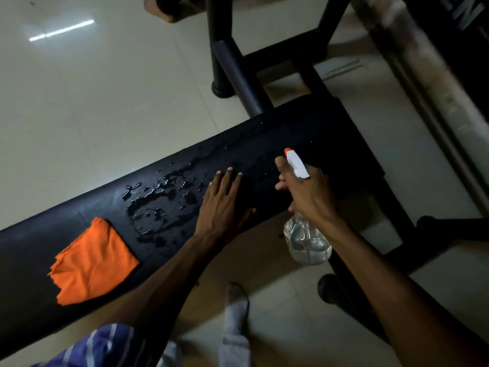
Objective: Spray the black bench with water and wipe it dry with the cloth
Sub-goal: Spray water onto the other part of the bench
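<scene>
Spraying under way: the right hand (304, 192) grips the neck of a clear spray bottle (307, 242), white-and-orange nozzle aimed over the black bench worktop (304, 133), while the left hand (225, 205) lies flat, fingers straight, on the pad just beside the wet patch. Water beads and puddles (156, 205) cover the middle stretch; the far end near the frame shows only scattered drops, and the near end looks dry. The orange cloth (92, 263) lies untouched on the near end, so by my judgement the wiping is all still to do.
</scene>
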Available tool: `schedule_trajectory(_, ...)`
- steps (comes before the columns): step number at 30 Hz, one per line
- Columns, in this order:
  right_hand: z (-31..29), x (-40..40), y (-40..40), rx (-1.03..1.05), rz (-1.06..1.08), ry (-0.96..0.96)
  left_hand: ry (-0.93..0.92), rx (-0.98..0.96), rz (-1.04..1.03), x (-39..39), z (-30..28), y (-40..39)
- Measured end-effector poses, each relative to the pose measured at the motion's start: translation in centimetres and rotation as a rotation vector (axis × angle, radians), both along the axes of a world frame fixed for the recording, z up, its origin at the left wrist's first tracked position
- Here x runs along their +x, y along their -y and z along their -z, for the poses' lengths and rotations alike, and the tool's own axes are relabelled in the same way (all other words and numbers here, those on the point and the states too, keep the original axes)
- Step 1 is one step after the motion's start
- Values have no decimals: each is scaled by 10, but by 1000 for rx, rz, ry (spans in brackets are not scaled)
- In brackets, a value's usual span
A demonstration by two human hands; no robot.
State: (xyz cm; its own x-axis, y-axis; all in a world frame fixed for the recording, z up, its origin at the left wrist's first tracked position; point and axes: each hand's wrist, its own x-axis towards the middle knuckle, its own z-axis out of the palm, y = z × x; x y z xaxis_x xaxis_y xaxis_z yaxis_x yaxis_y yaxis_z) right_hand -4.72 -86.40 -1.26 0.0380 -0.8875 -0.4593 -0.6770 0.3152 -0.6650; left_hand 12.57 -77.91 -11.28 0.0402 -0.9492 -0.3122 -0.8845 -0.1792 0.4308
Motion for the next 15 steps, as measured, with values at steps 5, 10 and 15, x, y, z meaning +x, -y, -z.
schedule_trajectory(5, 4, -38, 21, -27, 169, -9, 63, 41, 52, -14, 5, 4)
schedule_trajectory(10, -2, -75, 27, -22, 226, 80, 79, 42, 49, -17, 8, 3)
schedule_trajectory(15, -2, -96, 17, 3, 277, 111, 125, 69, 63, -18, 7, 4)
